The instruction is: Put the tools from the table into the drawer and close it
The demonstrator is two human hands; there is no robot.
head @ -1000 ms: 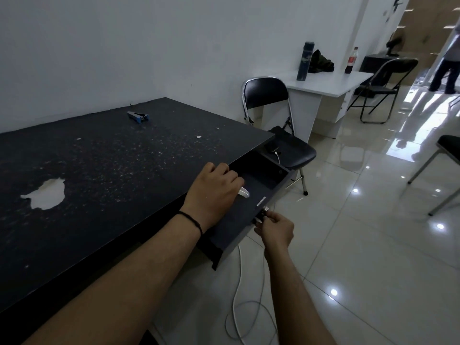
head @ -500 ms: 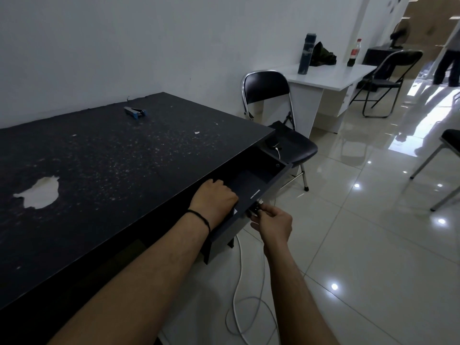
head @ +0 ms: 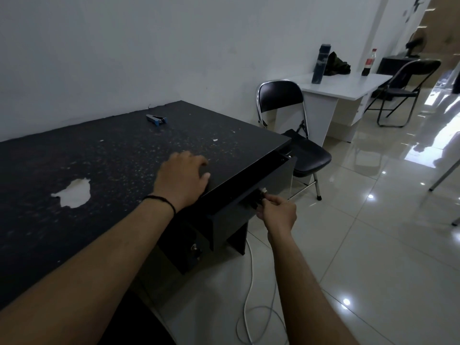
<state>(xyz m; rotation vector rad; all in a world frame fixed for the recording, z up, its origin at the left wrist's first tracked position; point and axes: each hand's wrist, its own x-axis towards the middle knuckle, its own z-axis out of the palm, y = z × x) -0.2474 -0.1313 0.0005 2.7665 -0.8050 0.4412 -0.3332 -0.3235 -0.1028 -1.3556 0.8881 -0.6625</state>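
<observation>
The black drawer (head: 268, 188) under the black table (head: 112, 165) stands only slightly out, its inside hidden. My right hand (head: 277, 214) pinches the small metal handle (head: 262, 194) on the drawer's front. Over the table's front edge, just left of the drawer, my left hand (head: 183, 179) hovers palm down with fingers loosely spread, holding nothing. A blue and grey hand tool (head: 156, 119) lies at the far side of the table near the wall.
A black folding chair (head: 293, 135) stands just past the table's right end. A white cable (head: 251, 295) loops on the tiled floor below the drawer. Behind are a white desk (head: 341, 88) with bottles and another chair (head: 403, 93).
The drawer has slid almost fully in, pushed by my right hand on its handle. My left hand came out of the drawer and moved up over the table top.
</observation>
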